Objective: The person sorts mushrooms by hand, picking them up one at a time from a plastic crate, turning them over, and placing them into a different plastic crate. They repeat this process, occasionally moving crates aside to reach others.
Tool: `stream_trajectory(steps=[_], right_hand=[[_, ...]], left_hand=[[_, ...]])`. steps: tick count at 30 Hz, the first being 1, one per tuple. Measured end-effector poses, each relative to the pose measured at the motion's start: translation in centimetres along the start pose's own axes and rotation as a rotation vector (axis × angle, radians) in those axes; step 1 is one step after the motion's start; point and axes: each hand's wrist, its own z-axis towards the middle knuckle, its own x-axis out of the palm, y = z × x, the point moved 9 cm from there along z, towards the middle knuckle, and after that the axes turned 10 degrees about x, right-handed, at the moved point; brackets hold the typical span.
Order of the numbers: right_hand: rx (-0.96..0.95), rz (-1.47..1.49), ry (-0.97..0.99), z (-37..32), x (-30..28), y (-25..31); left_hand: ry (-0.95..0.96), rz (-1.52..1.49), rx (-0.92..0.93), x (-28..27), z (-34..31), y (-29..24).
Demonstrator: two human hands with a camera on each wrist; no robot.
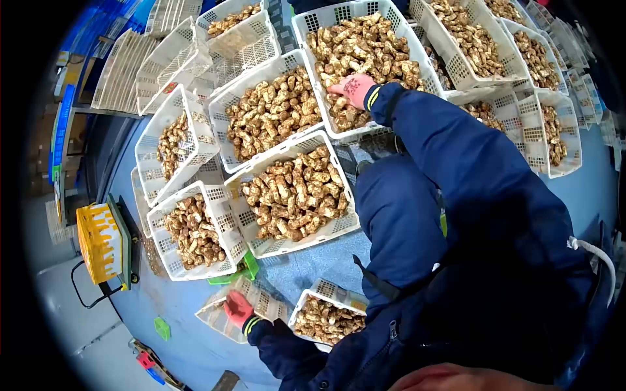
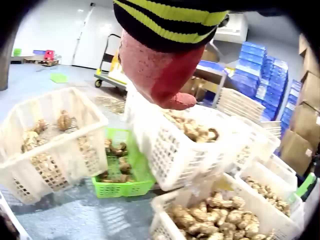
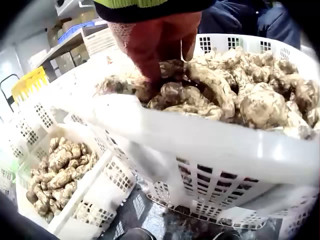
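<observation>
My right hand (image 1: 354, 89), in a pink glove, reaches into a large white basket (image 1: 417, 65) heaped with brown-and-white mushrooms (image 1: 365, 49). The right wrist view shows its spread fingers (image 3: 149, 75) pointing down among the mushrooms near the rim; the lowest fingertips are hidden between them. Away to the front left, my left hand (image 1: 238, 308), also in a pink glove, hangs relaxed with nothing in it. Below it in the head view is a white basket (image 1: 212, 316), which in the left wrist view holds a few mushrooms (image 2: 64, 121).
More white baskets of mushrooms stand close around, among them a near one (image 1: 339, 225) and a small one (image 1: 303, 300). A green basket (image 2: 125, 190) sits low between baskets. At left are a cart with a yellow crate (image 1: 101, 241) and stacked baskets (image 1: 120, 72).
</observation>
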Motion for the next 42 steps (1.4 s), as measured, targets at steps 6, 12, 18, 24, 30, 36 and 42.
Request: stream_trajectory(steps=[6, 12, 18, 24, 30, 36, 42], right_hand=[[-0.022, 1.55, 0.278, -4.5, -7.2, -2.2], [-0.37, 2.277, 0.464, -14.8, -14.1, -2.6], [-0.349, 2.299, 0.225, -19.9, -15.4, -5.2], [-0.336, 2.327, 0.122, -19.9, -15.6, -7.3], [-0.241, 2.109, 0.196, -16.0, -14.0, -7.1], [-0.151, 1.028, -0.381, -14.0, -14.7, -10.4], [-0.105, 0.683, -0.357, -14.2, -12.5, -7.2]], left_hand=[[0.393, -0.479, -0.391, 23.8, -8.7, 2.3], [0.909, -0.417, -0.422, 48.2, -22.1, -2.2], [1.265, -0.326, -0.474, 59.0, -36.8, -5.2], [1.238, -0.132, -0.65, 61.3, -38.4, 2.4], [1.03, -0.234, -0.623, 65.8, -32.2, 7.4], [0.802, -0.113, -0.269, 65.5, -26.1, 6.6], [0.831, -0.065, -0.278, 64.7, -26.6, 6.8]])
